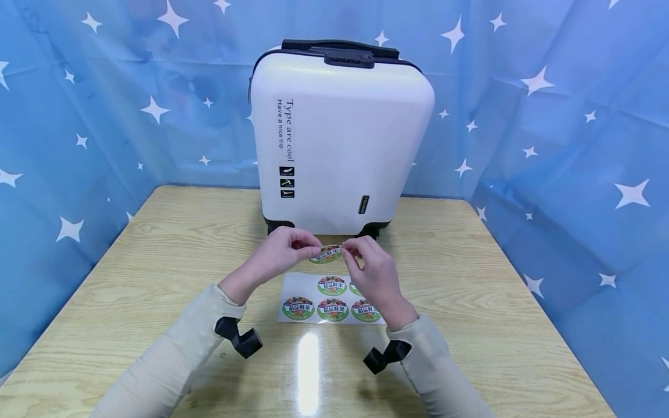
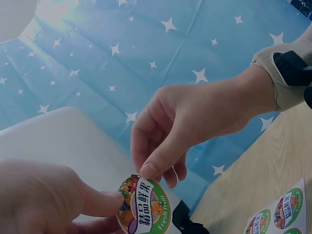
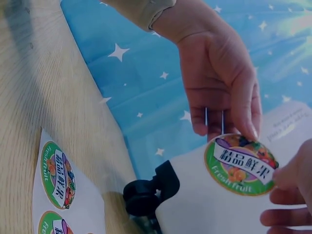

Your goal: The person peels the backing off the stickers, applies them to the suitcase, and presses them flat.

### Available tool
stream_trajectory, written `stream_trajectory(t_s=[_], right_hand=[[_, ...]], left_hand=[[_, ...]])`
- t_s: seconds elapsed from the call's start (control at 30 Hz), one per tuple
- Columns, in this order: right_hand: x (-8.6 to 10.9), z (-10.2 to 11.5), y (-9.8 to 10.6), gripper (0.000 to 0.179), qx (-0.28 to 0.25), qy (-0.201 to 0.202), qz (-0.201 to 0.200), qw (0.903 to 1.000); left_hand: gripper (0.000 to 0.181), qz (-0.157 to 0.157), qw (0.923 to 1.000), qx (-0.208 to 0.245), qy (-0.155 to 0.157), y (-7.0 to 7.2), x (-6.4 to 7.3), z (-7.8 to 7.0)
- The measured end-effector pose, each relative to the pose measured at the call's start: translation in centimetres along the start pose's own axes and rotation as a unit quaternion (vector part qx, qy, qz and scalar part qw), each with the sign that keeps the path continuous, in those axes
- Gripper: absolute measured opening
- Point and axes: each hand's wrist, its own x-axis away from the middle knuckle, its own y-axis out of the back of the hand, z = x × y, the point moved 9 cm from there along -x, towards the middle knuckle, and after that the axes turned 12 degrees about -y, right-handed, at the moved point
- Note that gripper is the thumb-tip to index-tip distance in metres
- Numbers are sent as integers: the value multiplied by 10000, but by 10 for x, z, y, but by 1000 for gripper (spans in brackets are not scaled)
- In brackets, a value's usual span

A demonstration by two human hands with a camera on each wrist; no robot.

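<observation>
An oval fruit sticker (image 1: 326, 254), green-rimmed with fruit and "Fresh fruit" print, is held up between both hands in front of the suitcase's lower edge. My left hand (image 1: 286, 251) pinches one end of it between thumb and fingers. At the opposite end, the right hand (image 1: 372, 271) pinches its edge; the left wrist view shows that thumb tip on the sticker (image 2: 145, 204). Below the hands, a white sticker sheet (image 1: 300, 280) lies on the table with several matching stickers on it. The right hand and forearm hide part of the sheet.
A white suitcase (image 1: 340, 133) with black handle and wheels stands upright at the back of the wooden table (image 1: 172, 244). Black printed text runs down its left side, and a small dark label sits lower right. A blue star-patterned curtain (image 1: 209, 69) surrounds the table.
</observation>
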Motion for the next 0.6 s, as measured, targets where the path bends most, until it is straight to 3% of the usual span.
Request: stream_trajectory(t_s=[0.6], right_hand=[[-2,4,0,12,-231,-74,192,9995]], left_hand=[[9,-161,9998,-77,-57,4,-1,-3]])
